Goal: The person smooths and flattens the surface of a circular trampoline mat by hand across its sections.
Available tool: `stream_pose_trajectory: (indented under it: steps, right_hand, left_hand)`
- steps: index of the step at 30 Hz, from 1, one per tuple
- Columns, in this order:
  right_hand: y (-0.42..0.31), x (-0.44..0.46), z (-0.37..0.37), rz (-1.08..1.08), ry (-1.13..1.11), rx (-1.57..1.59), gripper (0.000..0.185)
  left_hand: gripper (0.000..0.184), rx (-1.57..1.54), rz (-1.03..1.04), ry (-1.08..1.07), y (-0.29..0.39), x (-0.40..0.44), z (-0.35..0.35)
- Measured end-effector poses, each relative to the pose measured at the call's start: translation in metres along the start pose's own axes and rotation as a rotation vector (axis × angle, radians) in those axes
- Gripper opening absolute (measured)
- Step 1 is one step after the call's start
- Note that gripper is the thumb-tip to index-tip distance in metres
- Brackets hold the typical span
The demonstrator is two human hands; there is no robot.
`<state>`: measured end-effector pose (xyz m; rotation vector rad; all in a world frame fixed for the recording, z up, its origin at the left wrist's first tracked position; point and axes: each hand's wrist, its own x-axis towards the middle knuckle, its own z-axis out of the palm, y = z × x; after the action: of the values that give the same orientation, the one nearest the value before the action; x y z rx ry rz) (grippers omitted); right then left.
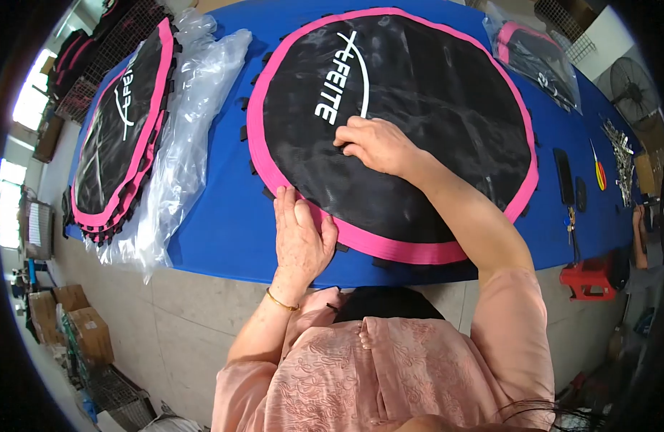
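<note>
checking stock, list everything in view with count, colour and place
round black mesh mat: one, pink-rimmed, table centre
pink-edged black mesh layers: count unclear, pink and black, table left
crumpled clear plastic film: count unclear, transparent, beside those layers
plastic-wrapped mesh piece: one, pink and black, upper right
blue cloth-covered table: one, blue, centre
slim black objects: two, black, table right
yellow-red tool: one, yellow and red, table right
slim metal pieces: many, silver, right table edge
red plastic stool: one, red, right floor
round caged fan: one, dark, upper right
brown cardboard boxes: several, brown, lower left
patterned pink garment: one, pink, bottom
left grip: one, bare, flat on mat's rim
right grip: one, bare, curled on mat
</note>
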<state>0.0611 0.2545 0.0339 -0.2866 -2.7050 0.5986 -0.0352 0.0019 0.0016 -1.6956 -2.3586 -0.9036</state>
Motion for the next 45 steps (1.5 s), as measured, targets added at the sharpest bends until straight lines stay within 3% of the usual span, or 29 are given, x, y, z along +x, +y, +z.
stream_pose_trajectory:
  steps: [8,19,27,29,34,37,45]
  right_hand:
    - [-0.005,-0.038,-0.012,-0.071,-0.027,0.081,0.015]
    - [-0.037,-0.123,-0.046,0.054,-0.151,0.014,0.010]
    - [-0.045,-0.176,-0.050,0.046,-0.055,-0.038,0.009]
    - [-0.041,-0.183,-0.052,0.071,-0.021,-0.047,0.009]
    - [-0.023,-0.186,-0.054,0.150,0.073,-0.053,0.011]
    - [-0.015,-0.175,-0.053,0.144,0.123,-0.047,0.011]
    - [0.020,-0.146,-0.046,0.122,0.208,-0.065,0.011]
  left_hand:
    - [0.047,-0.019,0.000,0.008,0.001,0.001,-0.001]
    - [0.043,-0.027,-0.002,0.026,0.003,0.003,-0.002]
    - [0.036,-0.009,0.007,0.030,0.005,0.000,-0.002]
    - [0.030,0.070,0.143,0.000,0.015,-0.006,-0.005]
    - [0.037,-0.274,0.473,-0.205,0.090,-0.022,0.000]
    - [0.052,-0.312,0.549,-0.294,0.115,-0.028,0.017]
    - [0.061,-0.232,0.583,-0.384,0.113,-0.027,0.033]
